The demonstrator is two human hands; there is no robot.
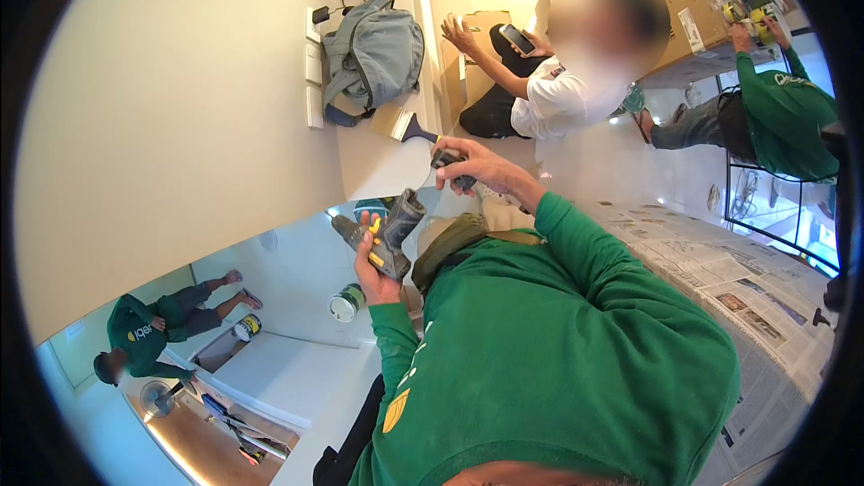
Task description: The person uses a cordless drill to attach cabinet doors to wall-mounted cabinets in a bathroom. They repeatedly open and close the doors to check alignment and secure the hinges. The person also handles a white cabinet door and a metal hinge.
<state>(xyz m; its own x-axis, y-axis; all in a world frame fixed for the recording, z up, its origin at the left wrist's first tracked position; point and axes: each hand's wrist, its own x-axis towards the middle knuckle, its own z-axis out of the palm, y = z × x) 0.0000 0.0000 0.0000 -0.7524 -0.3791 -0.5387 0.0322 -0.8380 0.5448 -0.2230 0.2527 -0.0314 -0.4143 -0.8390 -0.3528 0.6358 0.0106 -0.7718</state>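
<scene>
Near the middle of the head view, the left hand (375, 285) curled round the body of a grey-and-yellow cordless drill (393, 234), its handle (410, 211) slanting up toward the right hand (483, 166), which pinched a dark battery pack (443, 160) just apart from it. Above, a wide brush (396, 122) lay on a pale ledge (382, 169) near a grey backpack (378, 54).

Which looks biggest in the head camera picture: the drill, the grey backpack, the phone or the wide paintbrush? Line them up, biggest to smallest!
1. Grey backpack
2. Drill, in the left hand
3. Wide paintbrush
4. Phone

That's how big they look here; real sizes may differ.
</scene>
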